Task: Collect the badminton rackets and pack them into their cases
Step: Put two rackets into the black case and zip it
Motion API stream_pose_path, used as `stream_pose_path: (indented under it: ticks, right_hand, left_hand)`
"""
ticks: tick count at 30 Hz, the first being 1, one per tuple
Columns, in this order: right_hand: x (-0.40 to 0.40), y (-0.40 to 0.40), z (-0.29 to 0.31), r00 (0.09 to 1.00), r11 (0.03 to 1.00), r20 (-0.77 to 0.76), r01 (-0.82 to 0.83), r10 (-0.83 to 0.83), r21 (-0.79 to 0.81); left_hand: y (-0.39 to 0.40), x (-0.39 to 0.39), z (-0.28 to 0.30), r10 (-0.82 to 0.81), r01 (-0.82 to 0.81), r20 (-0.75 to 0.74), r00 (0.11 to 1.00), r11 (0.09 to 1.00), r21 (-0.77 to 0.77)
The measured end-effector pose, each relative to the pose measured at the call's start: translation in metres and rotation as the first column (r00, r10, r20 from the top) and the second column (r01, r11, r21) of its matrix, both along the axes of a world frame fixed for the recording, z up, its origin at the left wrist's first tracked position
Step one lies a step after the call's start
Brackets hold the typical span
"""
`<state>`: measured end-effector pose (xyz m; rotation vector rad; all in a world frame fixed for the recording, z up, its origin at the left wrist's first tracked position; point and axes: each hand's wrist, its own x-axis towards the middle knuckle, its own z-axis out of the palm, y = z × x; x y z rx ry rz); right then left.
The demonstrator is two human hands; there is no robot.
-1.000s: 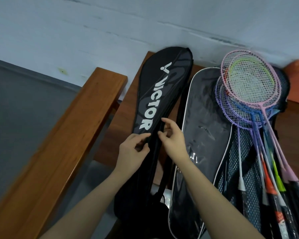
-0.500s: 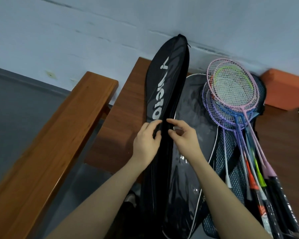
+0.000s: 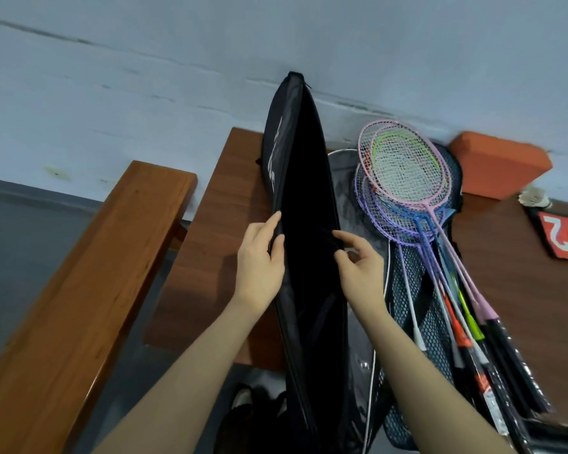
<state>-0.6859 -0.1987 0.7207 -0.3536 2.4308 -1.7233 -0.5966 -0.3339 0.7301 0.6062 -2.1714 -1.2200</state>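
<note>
A black racket case stands on edge in the middle, its mouth spread wide and dark inside. My left hand pinches its left edge and my right hand pinches its right edge. To the right, several rackets with pink, green, purple and blue frames lie stacked on the wooden table, heads toward the wall, black handles toward me. Under them lies a blue mesh case, and a grey case with white piping shows behind the black one.
A wooden bench runs along the left, lower than the table. An orange block sits against the wall at the back right, with a white shuttlecock and a red numbered card near it. My shoes show on the grey floor.
The black case has turned from lying logo-up to standing on edge, and both hands have moved apart, pulling its opening wide. The view has shifted to the right.
</note>
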Motion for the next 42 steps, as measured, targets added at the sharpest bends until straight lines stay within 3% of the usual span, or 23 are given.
stream_pose_path:
  ticks: [5, 9, 16, 21, 25, 31, 34, 36, 42]
  right_hand:
    - [-0.009, 0.025, 0.013, 0.998, 1.000, -0.056, 0.019, -0.019, -0.009]
    - [-0.025, 0.052, 0.010, 0.999, 0.999, -0.048, 0.028, -0.026, 0.039]
    - [-0.054, 0.112, -0.019, 0.997, 0.996, -0.036, -0.062, 0.065, 0.070]
    - [-0.077, 0.148, -0.034, 0.981, 0.980, -0.023, -0.192, 0.193, 0.060]
    - [-0.107, 0.187, -0.037, 0.981, 0.980, 0.005, -0.195, 0.195, 0.041]
    - [-0.148, 0.241, -0.041, 0.989, 0.942, -0.131, -0.016, 0.064, 0.337]
    - [-0.163, 0.246, -0.050, 0.976, 0.827, -0.166, -0.024, 0.142, 0.562]
    - [-0.167, 0.244, -0.054, 0.967, 0.788, -0.173, -0.044, 0.189, 0.615]
    - [-0.154, 0.244, -0.049, 0.963, 0.922, -0.242, -0.016, 0.118, 0.386]
  left_hand:
    - [0.019, -0.017, 0.009, -0.082, 0.080, -0.038, 0.996, 0.995, -0.067]
    - [0.050, -0.043, 0.005, -0.216, 0.217, 0.028, 0.976, 0.975, -0.055]
    - [0.103, -0.073, -0.008, -0.185, 0.187, 0.078, 0.980, 0.982, -0.015]
    - [0.142, -0.099, -0.007, -0.100, 0.100, 0.044, 0.994, 0.995, 0.000]
    - [0.169, -0.121, -0.007, -0.018, 0.018, 0.044, 0.999, 1.000, -0.009]
    - [0.185, -0.117, -0.016, 0.123, -0.128, 0.142, 0.982, 0.991, 0.030]
    - [0.184, -0.113, -0.015, 0.168, -0.184, 0.198, 0.966, 0.981, 0.065]
    - [0.183, -0.111, -0.015, 0.167, -0.183, 0.198, 0.966, 0.981, 0.066]
    - [0.177, -0.115, -0.020, 0.213, -0.227, 0.189, 0.958, 0.973, 0.052]
